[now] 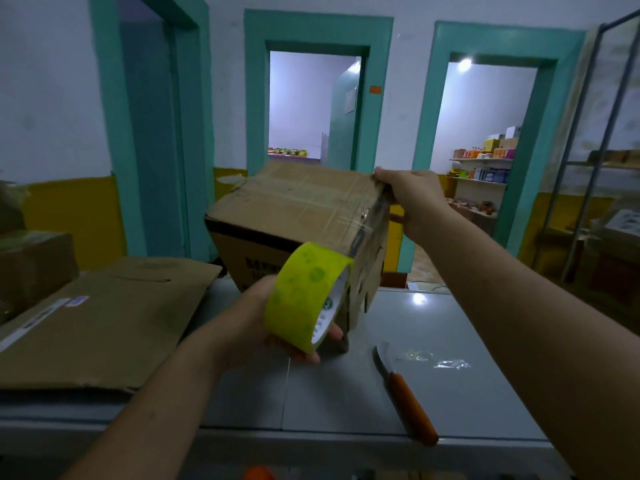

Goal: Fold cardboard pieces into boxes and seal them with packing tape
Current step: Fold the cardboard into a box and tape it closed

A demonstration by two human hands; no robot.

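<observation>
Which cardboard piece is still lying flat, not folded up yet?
The cardboard sheet on the table's left; the one the right hand grips is already a box.

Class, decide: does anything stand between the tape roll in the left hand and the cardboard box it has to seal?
Nothing visible does. The tape roll, held by the left hand, is close against the cardboard box; the knife lies apart on the table.

Dim foreground, bright lamps beyond the doorways, tabletop (450, 341) glare, soft bowed edges.
</observation>
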